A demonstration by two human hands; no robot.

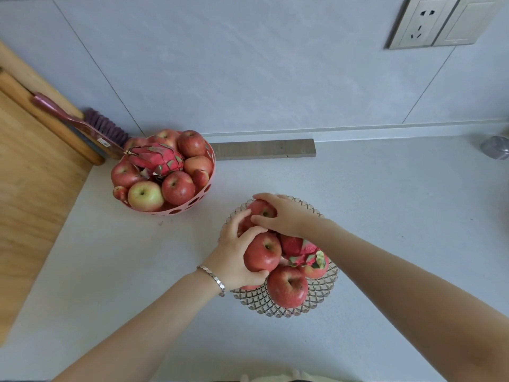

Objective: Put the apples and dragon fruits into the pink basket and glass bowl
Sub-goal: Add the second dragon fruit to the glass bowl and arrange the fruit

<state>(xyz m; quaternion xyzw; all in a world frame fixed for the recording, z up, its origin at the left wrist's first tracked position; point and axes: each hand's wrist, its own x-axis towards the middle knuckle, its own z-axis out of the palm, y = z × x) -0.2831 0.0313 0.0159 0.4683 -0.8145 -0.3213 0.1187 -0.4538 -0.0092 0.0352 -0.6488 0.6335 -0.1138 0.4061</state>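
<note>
A: Far left, a wooden board sits by the counter, with a pink-handled brush leaning at the wall.

B: Just right of that is the pink basket, and it's heaped! Red apples crowd its rim, one yellow-green apple sits at the front, and a dragon fruit lies on top.

A: Behind the basket, a grey bar lies flat along the wall. Now the action: the left hand, silver bracelet at the wrist, reaches into the glass bowl.

B: That hand grips the middle apple, fingers curled over the top and thumb tucked underneath.

A: The bowl stands near the middle of the counter, well apart from the basket. A big front apple rests at its near edge.

B: And the right hand? It covers the far apple at the back of the bowl, fingers bent over the top and thumb pressed to the side.

A: Under that forearm a second dragon fruit shows, pink with a green tip, touching the apples around it.

B: Up on the right wall, a socket.
</note>
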